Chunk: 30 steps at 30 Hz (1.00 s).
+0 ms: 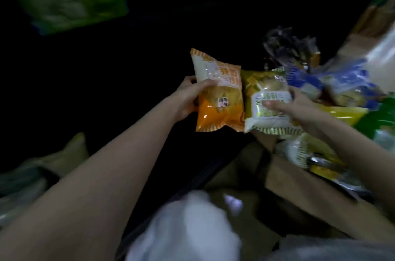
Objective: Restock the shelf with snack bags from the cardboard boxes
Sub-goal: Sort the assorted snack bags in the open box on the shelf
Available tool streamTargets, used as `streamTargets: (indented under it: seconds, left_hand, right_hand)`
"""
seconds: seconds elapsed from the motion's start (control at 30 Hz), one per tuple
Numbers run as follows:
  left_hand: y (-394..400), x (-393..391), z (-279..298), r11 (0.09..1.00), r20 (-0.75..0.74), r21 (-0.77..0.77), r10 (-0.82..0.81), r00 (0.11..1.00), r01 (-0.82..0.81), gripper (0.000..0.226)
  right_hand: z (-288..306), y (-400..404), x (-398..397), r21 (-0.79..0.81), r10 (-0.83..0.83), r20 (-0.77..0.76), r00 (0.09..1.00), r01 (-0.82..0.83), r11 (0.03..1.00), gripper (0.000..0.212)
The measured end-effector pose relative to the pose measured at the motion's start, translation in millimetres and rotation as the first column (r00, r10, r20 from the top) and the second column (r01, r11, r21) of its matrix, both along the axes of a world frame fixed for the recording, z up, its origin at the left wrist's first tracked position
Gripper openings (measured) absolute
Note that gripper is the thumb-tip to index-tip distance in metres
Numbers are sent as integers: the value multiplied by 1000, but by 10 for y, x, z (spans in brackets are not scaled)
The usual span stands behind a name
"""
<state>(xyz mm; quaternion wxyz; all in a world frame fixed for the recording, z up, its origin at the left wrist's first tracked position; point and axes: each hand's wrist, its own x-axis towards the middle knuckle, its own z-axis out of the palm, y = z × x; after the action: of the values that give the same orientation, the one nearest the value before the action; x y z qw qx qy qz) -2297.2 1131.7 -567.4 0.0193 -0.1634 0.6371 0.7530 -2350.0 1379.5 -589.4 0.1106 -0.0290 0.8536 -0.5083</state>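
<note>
An orange bag [218, 94] is gripped by the left hand [188, 98], a green bag [268, 100] at 3 o'clock by the right hand [299, 104], likely lifted for shelving.

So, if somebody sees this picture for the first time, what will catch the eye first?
Probably the two bright snack bags held side by side at the centre: the left hand grips an orange bag, the right hand a yellow-green bag. To the right, a pile of mixed packets stands out against the dark background.
</note>
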Motion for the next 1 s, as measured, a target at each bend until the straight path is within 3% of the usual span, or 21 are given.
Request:
streamTargets:
  seconds: [0.07, 0.23, 0.3, 0.4, 0.53, 0.6, 0.7, 0.77, 0.87, 1.0]
  left_hand:
    - [-376, 322, -46, 998, -40, -49, 31, 999, -33, 62]
    - [-1328, 1310, -496, 937, -42, -63, 342, 939, -344, 62]
    - [-1668, 1736, -694, 921, 31, -109, 380, 924, -375, 56]
    - [-2066, 2184, -1008, 908, 26, -255, 349, 937, -332, 60]
    - [-2373, 2335, -1450, 907, 56, -295, 331, 942, -301, 71]
    - [-2446, 2306, -1669, 867, 115, -406, 362, 925, -289, 79]
    - [-2554, 2205, -1957, 781, 221, -527, 507, 833, -335, 61]
    - [-2575, 2120, -2015, 706, 294, -651, 574, 765, -279, 48]
    - [-2598, 2086, -2020, 627, 318, -704, 698, 642, -334, 66]
    - [-2553, 2122, -1858, 616, 351, -655, 760, 546, -436, 77]
  right_hand:
    - [55, -483, 76, 44, 142, 15, 990, -142, 989, 102]
    - [-30, -1923, 565, 202, 418, -61, 906, -399, 894, 101]
    - [-154, -2377, 751, 252, 506, -13, 862, -487, 836, 103]
    - [-432, -2835, 947, 297, 580, 69, 811, -572, 764, 104]
    - [-871, -3142, 1144, 327, 571, 105, 814, -570, 754, 104]
    - [-1084, -3206, 1197, 326, 546, 135, 827, -557, 764, 103]
    - [-1376, -3312, 1293, 331, 518, 158, 841, -539, 775, 107]
    - [-1532, -3405, 1397, 350, 481, 179, 858, -512, 784, 105]
    - [-1624, -3486, 1520, 356, 448, 181, 876, -483, 800, 103]
    - [-1586, -3373, 1422, 331, 452, 144, 881, -473, 817, 110]
